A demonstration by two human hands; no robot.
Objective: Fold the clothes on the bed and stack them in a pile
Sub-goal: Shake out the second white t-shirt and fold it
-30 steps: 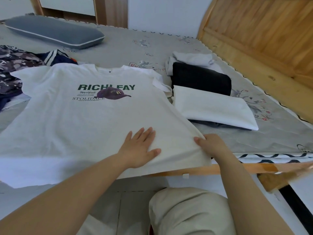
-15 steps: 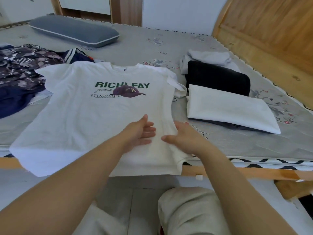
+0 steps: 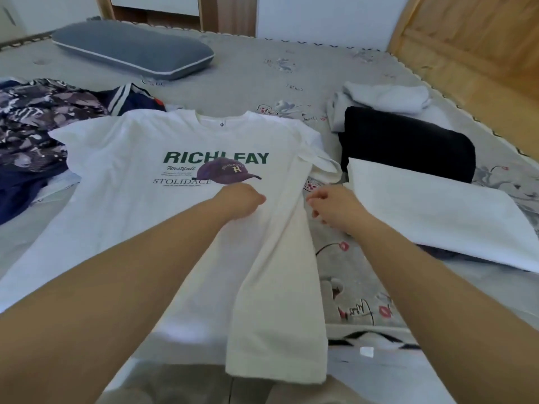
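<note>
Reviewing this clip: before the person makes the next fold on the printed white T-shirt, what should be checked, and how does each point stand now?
1. Right side of white T-shirt folded inward: ok.
2. Right sleeve tucked in: not ok, it sticks out.
3. Left side folded: not ok, it lies spread.
4. Left hand on the shirt: ok.
5. Right hand holds the fabric: cannot tell.
6. Folded pile clear of the shirt: ok.

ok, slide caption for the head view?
Hands fold white printed T-shirt lengthwise on the bed beside folded pile.
</note>
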